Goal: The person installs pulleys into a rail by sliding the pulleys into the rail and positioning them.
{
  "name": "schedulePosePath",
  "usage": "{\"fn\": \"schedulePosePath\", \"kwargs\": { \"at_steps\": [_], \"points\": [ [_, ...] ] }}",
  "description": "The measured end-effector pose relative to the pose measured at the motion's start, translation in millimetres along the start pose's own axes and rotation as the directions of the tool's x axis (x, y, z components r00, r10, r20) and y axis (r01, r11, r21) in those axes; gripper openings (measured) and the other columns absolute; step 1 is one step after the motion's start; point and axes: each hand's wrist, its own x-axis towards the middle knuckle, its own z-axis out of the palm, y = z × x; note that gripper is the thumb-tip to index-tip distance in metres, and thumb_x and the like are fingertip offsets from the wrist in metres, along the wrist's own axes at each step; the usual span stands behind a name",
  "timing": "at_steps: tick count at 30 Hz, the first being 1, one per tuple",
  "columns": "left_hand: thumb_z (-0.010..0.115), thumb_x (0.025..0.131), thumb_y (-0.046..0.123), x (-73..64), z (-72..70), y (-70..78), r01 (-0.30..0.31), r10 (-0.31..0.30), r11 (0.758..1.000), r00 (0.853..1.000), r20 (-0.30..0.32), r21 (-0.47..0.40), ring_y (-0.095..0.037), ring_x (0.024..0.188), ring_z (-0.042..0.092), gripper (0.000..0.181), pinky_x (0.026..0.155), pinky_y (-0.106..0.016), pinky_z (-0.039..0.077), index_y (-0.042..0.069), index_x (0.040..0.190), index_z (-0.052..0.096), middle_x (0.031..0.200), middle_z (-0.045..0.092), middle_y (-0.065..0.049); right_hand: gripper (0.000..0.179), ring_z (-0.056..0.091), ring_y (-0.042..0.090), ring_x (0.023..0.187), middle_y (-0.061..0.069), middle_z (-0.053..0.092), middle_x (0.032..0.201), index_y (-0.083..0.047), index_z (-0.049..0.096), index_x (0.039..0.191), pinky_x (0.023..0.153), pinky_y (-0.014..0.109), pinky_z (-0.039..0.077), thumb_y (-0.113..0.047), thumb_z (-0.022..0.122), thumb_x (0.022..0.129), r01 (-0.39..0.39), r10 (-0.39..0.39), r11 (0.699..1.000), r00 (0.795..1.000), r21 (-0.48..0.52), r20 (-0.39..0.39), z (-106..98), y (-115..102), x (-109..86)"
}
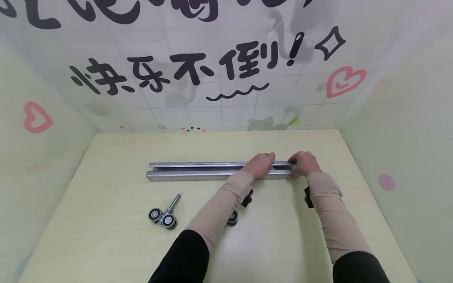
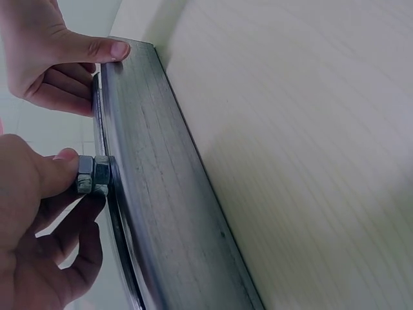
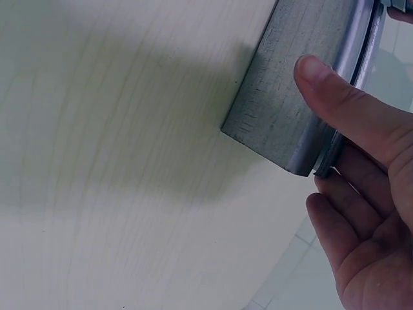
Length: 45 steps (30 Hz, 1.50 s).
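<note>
A slotted metal rail (image 1: 198,175) lies across the table, slot facing up. My left hand (image 1: 260,165) is over its right part. In the left wrist view, that hand (image 2: 39,213) pinches a bolt with hex nuts (image 2: 94,174) standing at the slot; its lower part is hidden inside the rail. My right hand (image 1: 305,164) grips the rail's right end. In the right wrist view, its thumb (image 3: 322,77) presses the rail's side wall (image 3: 277,103), with the fingers curled on the opposite side.
A roller trolley (image 1: 163,218) with a threaded bolt lies on the table (image 1: 88,236) at front left. Another trolley (image 1: 232,218) is partly hidden behind my left forearm. Printed curtain panels (image 1: 219,114) enclose the table at the back and both sides.
</note>
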Motion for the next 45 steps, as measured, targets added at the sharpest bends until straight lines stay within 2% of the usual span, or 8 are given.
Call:
{"fn": "schedulePosePath", "kwargs": {
  "at_steps": [12,19,27,45],
  "points": [
    [0.054,0.089,0.008,-16.8,-7.5,-12.5,0.036,-0.035,0.999,0.999,0.026,-0.037,-0.016,0.076,0.058,0.010,0.069,-0.023,0.048,0.006,0.097,0.048,0.083,0.059,-0.004,0.059,0.055,0.037,0.095,0.024,0.062,0.105,0.005,0.064,0.104,0.087,0.049,0.042,-0.008,0.085,0.050,-0.016,0.016,0.999,1.000,-0.032,0.010,-1.7,-4.4,-2.0],
    [0.054,0.089,0.011,-22.2,-5.0,-23.1,0.037,-0.036,0.999,0.999,0.023,-0.016,-0.017,0.076,0.058,0.013,0.070,-0.024,0.049,0.005,0.099,0.048,0.084,0.059,-0.005,0.059,0.055,0.036,0.094,0.024,0.063,0.105,0.005,0.064,0.104,0.085,0.048,0.043,-0.010,0.086,0.050,0.001,0.000,0.999,1.000,-0.042,0.004,-0.3,-1.5,-0.9],
    [0.054,0.089,0.009,-30.2,-8.7,-29.6,0.056,-0.055,0.998,0.998,0.039,-0.036,-0.018,0.078,0.059,0.012,0.071,-0.025,0.049,0.005,0.098,0.048,0.084,0.060,-0.006,0.058,0.057,0.035,0.090,0.022,0.064,0.101,0.005,0.066,0.101,0.083,0.047,0.043,-0.011,0.086,0.049,0.024,-0.024,0.998,1.000,-0.057,-0.005,-0.4,-2.4,-0.6],
    [0.051,0.091,0.008,-53.8,-18.1,-49.1,0.059,-0.058,0.998,0.998,0.020,-0.026,-0.022,0.077,0.060,0.010,0.071,-0.029,0.050,0.002,0.098,0.047,0.085,0.060,-0.010,0.060,0.056,0.036,0.089,0.024,0.064,0.102,0.006,0.065,0.102,0.081,0.048,0.043,-0.012,0.086,0.049,0.033,-0.033,0.998,0.999,-0.048,0.002,-1.1,-3.5,-0.5]
  ]
}}
